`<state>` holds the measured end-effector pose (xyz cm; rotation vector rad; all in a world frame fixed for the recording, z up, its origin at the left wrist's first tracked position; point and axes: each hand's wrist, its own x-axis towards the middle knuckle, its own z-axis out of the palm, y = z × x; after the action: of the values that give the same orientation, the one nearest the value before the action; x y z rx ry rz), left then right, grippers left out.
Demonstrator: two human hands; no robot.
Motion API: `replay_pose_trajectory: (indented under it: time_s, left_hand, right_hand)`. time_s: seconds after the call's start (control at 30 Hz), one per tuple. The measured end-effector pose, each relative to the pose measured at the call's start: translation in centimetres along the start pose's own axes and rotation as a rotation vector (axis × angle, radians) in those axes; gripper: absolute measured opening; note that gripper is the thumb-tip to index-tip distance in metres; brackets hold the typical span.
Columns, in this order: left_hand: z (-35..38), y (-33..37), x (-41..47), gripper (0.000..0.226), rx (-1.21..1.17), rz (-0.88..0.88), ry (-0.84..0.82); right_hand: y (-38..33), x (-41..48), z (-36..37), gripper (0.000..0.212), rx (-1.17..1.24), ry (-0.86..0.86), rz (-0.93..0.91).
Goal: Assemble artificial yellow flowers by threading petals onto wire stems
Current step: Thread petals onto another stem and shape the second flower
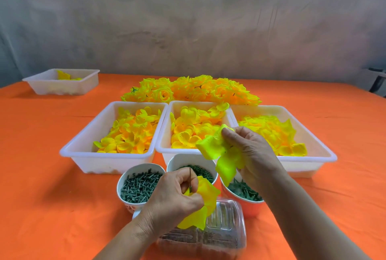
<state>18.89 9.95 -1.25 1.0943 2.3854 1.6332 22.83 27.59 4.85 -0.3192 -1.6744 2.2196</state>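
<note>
The left hand [177, 195] pinches a thin wire stem [190, 177] upright, with a yellow petal [206, 197] threaded on it. The right hand [252, 153] grips a bigger petal [217, 149] - both just in front of the middle tray [179, 152]. Cups [127, 203] of green parts stand before that tray - finished flowers [188, 88] are piled behind it.

Four white trays [108, 161], three cups [127, 204] of green parts, one clear plastic box [227, 216], one heap of finished yellow flowers [192, 89].
</note>
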Motion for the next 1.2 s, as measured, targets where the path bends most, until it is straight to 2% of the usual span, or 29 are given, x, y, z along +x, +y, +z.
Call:
replay_pose_trajectory:
  time_s: [0.17, 0.33, 0.47, 0.53, 0.6, 0.73, 0.8, 0.87, 1.03, 1.2]
  left_hand:
    - [0.0, -0.2, 0.0, 0.012, 0.002, -0.017, 0.010]
    - [0.1, -0.3, -0.2, 0.013, -0.076, -0.038, -0.011]
    - [-0.1, -0.2, -0.2, 0.011, -0.040, -0.026, 0.001]
    - [-0.2, -0.1, -0.1, 0.011, -0.034, -0.033, -0.001]
    - [-0.2, 0.0, -0.1, 0.011, -0.053, -0.050, 0.000]
    - [-0.2, 0.3, -0.2, 0.019, -0.050, -0.055, 0.020]
    - [-0.2, 0.5, -0.3, 0.023, -0.050, -0.040, 0.012]
    - [-0.3, 0.5, -0.3, 0.023, -0.055, -0.035, -0.010]
    - [-0.2, 0.2, -0.1, 0.025, -0.022, -0.031, 0.020]
    - [-0.2, 0.0, -0.3, 0.014, -0.016, -0.070, 0.019]
  right_hand:
    - [0.3, -1.2, 0.5, 0.017, 0.034, 0.028, -0.023]
    - [0.2, -1.9, 1.3, 0.029, 0.020, 0.045, -0.136]
    - [-0.5, -2.5, 2.2, 0.037, 0.007, -0.014, -0.279]
    - [-0.6, -3.1, 2.5, 0.027, -0.076, -0.080, -0.438]
    - [-0.2, -3.8, 2.5, 0.019, -0.259, -0.160, -0.558]
    - [1.2, -5.0, 2.0, 0.030, -0.593, -0.275, -0.644]
    - [1.7, -5.3, 1.8, 0.025, -0.650, -0.284, -0.687]
    - [2.0, -5.6, 1.6, 0.019, -0.625, -0.298, -0.663]
    - [1.6, -6.2, 1.3, 0.027, -0.625, -0.339, -0.537]
    - [1.6, -5.9, 1.3, 0.039, -0.353, -0.385, -0.358]
